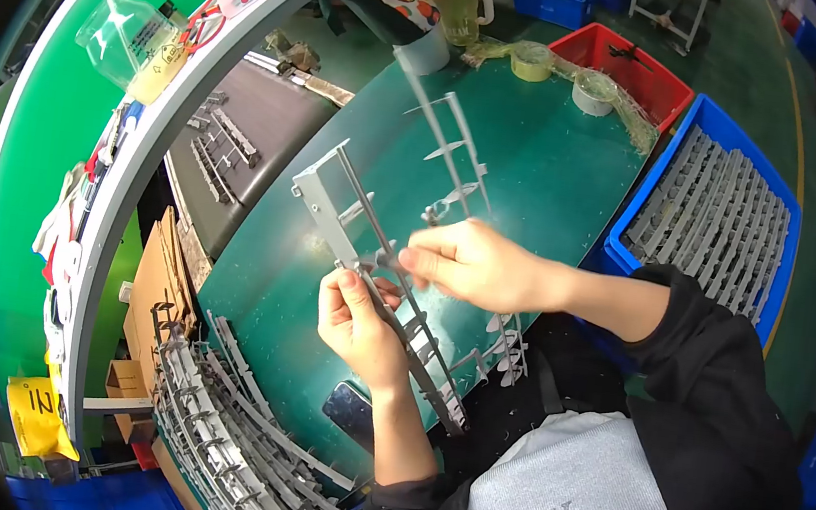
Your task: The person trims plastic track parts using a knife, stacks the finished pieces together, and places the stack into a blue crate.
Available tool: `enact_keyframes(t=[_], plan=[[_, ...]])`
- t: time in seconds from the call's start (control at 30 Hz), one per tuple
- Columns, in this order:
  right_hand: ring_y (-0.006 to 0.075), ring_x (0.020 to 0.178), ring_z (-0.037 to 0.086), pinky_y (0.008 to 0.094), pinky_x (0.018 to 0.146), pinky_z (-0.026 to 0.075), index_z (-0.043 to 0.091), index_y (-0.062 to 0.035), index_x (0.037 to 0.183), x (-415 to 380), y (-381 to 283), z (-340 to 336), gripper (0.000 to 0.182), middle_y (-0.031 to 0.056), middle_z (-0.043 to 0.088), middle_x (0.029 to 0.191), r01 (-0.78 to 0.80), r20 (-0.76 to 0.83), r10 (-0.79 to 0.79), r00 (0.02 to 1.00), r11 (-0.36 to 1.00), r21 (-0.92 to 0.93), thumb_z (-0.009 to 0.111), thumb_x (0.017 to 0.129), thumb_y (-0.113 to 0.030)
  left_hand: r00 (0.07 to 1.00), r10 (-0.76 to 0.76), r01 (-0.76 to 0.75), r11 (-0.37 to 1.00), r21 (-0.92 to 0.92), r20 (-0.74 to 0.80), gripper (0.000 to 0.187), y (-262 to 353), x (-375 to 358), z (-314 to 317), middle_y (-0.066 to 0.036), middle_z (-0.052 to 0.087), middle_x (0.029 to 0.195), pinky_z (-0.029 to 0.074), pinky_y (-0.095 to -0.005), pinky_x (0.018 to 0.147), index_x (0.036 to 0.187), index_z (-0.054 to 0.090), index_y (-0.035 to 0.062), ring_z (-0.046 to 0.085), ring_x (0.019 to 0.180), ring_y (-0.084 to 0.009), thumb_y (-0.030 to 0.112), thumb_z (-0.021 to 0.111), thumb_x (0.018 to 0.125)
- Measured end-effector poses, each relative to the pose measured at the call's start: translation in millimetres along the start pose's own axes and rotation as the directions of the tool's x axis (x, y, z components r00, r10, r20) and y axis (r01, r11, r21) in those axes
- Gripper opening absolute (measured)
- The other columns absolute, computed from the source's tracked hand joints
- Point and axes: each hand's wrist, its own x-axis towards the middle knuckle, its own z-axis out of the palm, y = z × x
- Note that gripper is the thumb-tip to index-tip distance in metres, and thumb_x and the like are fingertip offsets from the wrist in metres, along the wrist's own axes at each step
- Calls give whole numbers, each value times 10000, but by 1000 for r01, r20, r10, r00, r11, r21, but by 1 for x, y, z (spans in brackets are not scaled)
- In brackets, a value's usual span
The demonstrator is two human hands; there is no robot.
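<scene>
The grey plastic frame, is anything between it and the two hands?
No. Both hands are already on the grey plastic frame: the left hand holds it from below and the right hand pinches a piece at its middle.

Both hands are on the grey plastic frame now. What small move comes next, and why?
Probably a twist of the right hand to snap a piece off the grey runner frame, while the left hand steadies its spine. Both hands grip it above the green table, and bare frames lie piled at the left.

Factory assembly station, probably plastics. Conveyor belt [240, 135] carries grey parts. Blue crate [716, 205] of moulded sprues beside green worktable [540, 159].
</scene>
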Motion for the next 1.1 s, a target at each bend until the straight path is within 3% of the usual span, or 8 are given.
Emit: enact_keyframes(t=[0.1, 0.23, 0.3, 0.4, 0.6, 0.77, 0.9, 1.1], plan=[[134, 489, 415, 252, 485, 330, 615, -103, 851, -7, -9, -14, 74, 12, 513, 630, 116, 298, -163, 941, 979, 170, 577, 853, -167, 998, -62, 63, 997, -44, 28, 204, -1, 3, 0, -27, 544, 636, 397, -182, 492, 868, 551, 31, 481, 510, -73, 192, 470, 963], [122, 557, 428, 241, 547, 351, 631, -127, 898, 1, -21, -25, 93, -10, 515, 701, 252, -2, -277, 961, 880, -402, 580, 839, -178, 980, -184, 196, 958, -209, 75, 213, 0, 7, 0, -18, 518, 582, 402, -194, 481, 866, 561, 28, 457, 476, -71, 201, 481, 959], [126, 583, 429, 248, 571, 354, 629, -129, 919, 6, -18, -34, 114, -7, 513, 726, 292, 40, -312, 949, 829, -477, 582, 824, -170, 976, -180, 205, 950, -236, 123, 214, -1, 7, -4, -16, 509, 567, 402, -198, 478, 867, 564, 26, 449, 466, -71, 202, 482, 959], [137, 660, 432, 267, 642, 364, 624, -134, 982, 17, -9, -48, 208, 0, 507, 799, 412, 180, -402, 898, 625, -663, 586, 777, -143, 955, -141, 222, 924, -313, 263, 220, -3, 8, -10, -8, 483, 522, 404, -209, 469, 869, 571, 20, 426, 436, -72, 203, 485, 956], [134, 706, 446, 261, 660, 367, 614, -140, 1026, 25, -12, -60, 299, 5, 510, 814, 448, 270, -370, 889, 582, -679, 584, 730, -111, 942, -158, 249, 920, -302, 297, 230, -1, 6, -11, -1, 455, 486, 408, -225, 467, 869, 580, 16, 402, 413, -71, 205, 483, 955], [126, 693, 450, 258, 673, 373, 632, -147, 1012, 41, -4, -55, 273, 0, 510, 810, 578, 238, -609, 756, 451, -681, 597, 743, -118, 892, -264, 386, 867, -314, 367, 247, 1, 5, -7, -7, 469, 501, 415, -233, 472, 863, 593, 13, 416, 425, -75, 214, 481, 956], [118, 680, 453, 255, 679, 382, 652, -146, 981, 49, -13, -44, 242, -1, 513, 816, 499, -72, -719, 692, 547, -672, 608, 746, -112, 887, -299, 399, 880, -257, 353, 262, -5, 3, 4, -4, 454, 482, 417, -229, 479, 851, 596, 8, 408, 416, -72, 215, 475, 956], [114, 657, 441, 255, 656, 385, 668, -139, 958, 38, -4, -44, 216, 1, 512, 805, 439, -91, -677, 730, 567, -697, 625, 750, -99, 891, -226, 348, 896, -275, 394, 251, -23, 15, -19, -81, 553, 691, 446, -242, 562, 1029, 590, 3, 492, 559, -101, 217, 491, 941]])
